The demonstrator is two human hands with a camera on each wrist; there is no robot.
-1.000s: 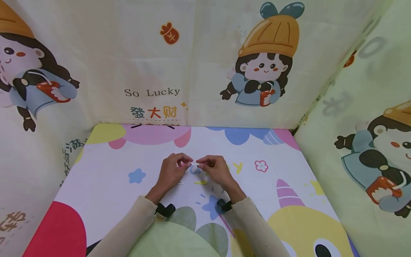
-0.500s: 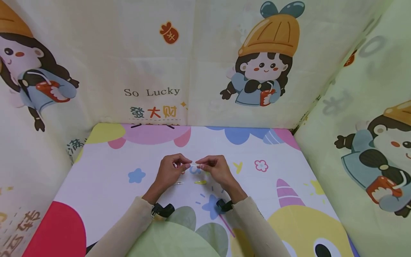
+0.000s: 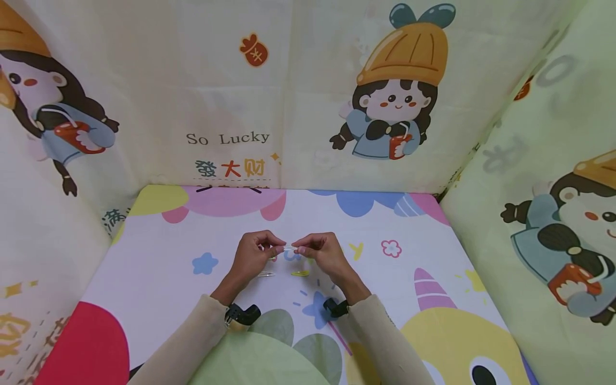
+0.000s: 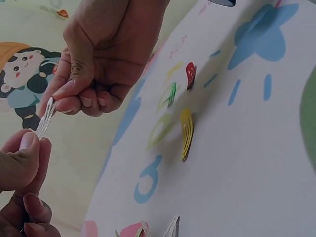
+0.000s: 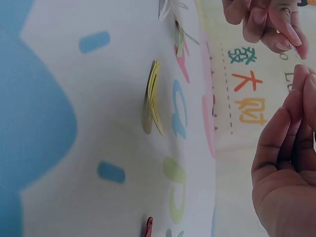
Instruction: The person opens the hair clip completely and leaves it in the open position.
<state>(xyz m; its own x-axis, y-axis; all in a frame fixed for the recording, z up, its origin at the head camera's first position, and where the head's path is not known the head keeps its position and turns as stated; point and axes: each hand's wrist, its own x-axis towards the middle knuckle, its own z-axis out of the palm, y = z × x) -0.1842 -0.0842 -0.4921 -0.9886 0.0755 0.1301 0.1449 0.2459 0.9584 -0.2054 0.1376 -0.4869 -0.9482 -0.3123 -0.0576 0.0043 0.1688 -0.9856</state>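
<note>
Above tabletop [image 3: 159, 299] | 2 hands [image 3: 252, 254] [image 3: 324, 254] pinch white clip [image 4: 46, 118], 1 at each end | yellow clip [image 4: 186, 136] lies near green clip [image 4: 172, 94]

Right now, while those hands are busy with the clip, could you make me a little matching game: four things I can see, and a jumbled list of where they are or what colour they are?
Things:
1. Held clip
2. Yellow clip
3. Red clip
4. Black cameras

Places or colours:
A. On the wrists
B. At the bottom edge of the right wrist view
C. On the table, between the sleeves in the head view
D. White

Right pairs: 1-D, 2-C, 3-B, 4-A
</note>
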